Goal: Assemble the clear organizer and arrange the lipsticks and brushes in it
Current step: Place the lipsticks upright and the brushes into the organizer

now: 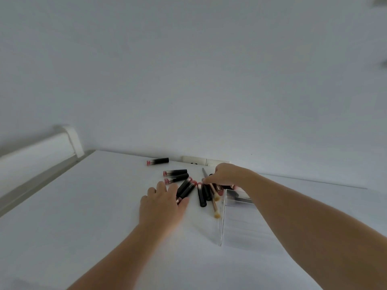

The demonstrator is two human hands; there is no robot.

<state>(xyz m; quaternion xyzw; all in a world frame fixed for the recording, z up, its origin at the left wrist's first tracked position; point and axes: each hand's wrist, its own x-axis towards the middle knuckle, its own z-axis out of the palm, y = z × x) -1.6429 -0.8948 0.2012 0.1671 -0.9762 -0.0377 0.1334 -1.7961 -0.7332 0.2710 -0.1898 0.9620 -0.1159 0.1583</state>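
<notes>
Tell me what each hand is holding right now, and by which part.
The left hand holds nothing; it lies open, its fingers touching two lipsticks. The right hand curls down into the pile of lipsticks and brushes, but what it grips, if anything, cannot be told.

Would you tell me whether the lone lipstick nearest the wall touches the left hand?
Apart: the head view shows bare table between the lone lipstick and the left hand.

A plain white wall [188, 70] rises behind a white table [73, 206].
</notes>
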